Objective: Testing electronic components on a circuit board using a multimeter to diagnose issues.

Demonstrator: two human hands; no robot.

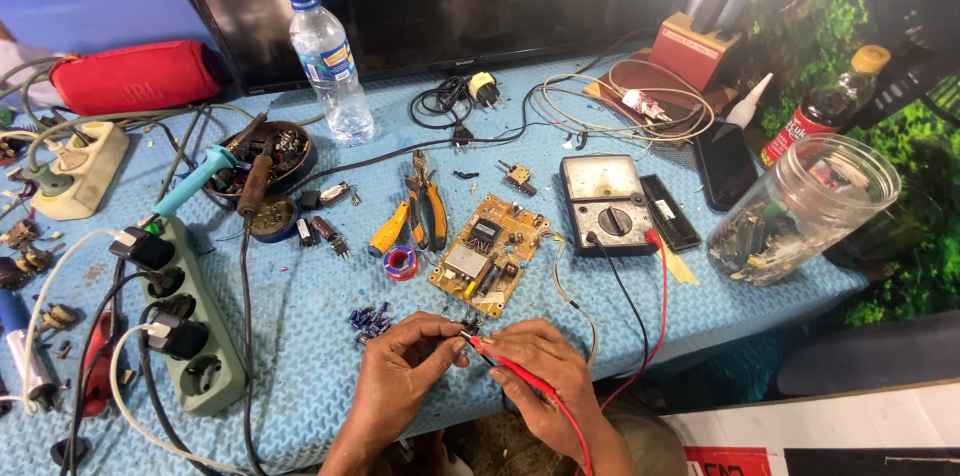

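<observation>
My left hand [400,371] pinches a small component [468,321]; my right hand [545,376] grips the red probe [500,354] against it, circuit board [490,254] near, multimeter [607,202] connected.

Bare forearms, no sleeves, no gloves

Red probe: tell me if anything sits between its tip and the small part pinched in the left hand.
Nothing visible does. The right hand holds the red probe with its tip at the small part pinched in the left hand; actual contact can't be confirmed.
</observation>
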